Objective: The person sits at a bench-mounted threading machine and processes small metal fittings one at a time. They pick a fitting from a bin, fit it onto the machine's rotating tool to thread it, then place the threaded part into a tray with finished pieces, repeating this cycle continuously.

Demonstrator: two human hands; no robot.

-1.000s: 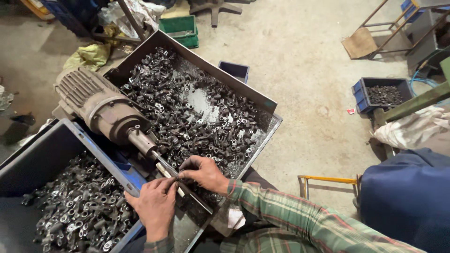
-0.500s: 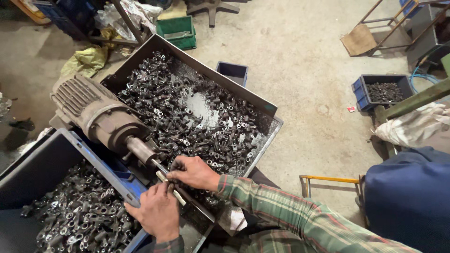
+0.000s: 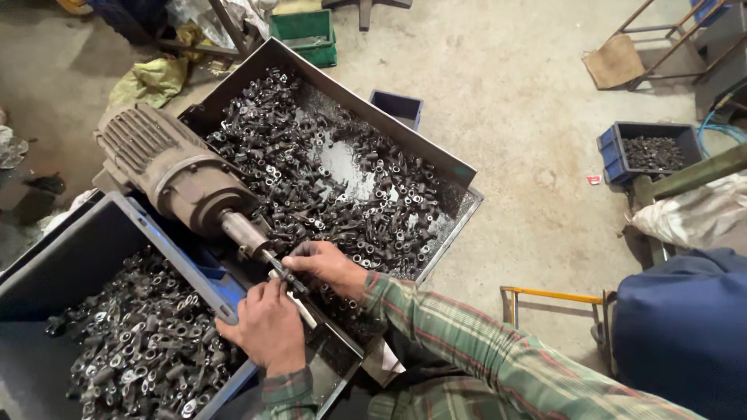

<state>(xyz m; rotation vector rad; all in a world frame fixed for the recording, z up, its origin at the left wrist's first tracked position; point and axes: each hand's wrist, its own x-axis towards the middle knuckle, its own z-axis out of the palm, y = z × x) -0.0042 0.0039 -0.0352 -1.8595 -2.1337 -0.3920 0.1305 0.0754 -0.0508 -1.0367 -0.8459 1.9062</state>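
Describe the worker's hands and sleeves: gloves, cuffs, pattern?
Both hands are bare, no gloves: left hand, right hand. Both arms wear a long-sleeved plaid shirt in green with red and pale stripes; the right sleeve reaches the wrist, cuffs closed. No watch or rings visible.

Right hand (image 3: 331, 268) moves from the tray's lower edge toward 10 o'clock, now closing on a small dark metal part (image 3: 286, 274) just off the motor spindle (image 3: 247, 237) tip. Left hand (image 3: 268, 327) shifts toward 1 o'clock, away from the blue bin (image 3: 93, 241), fingertips now meeting the same part.
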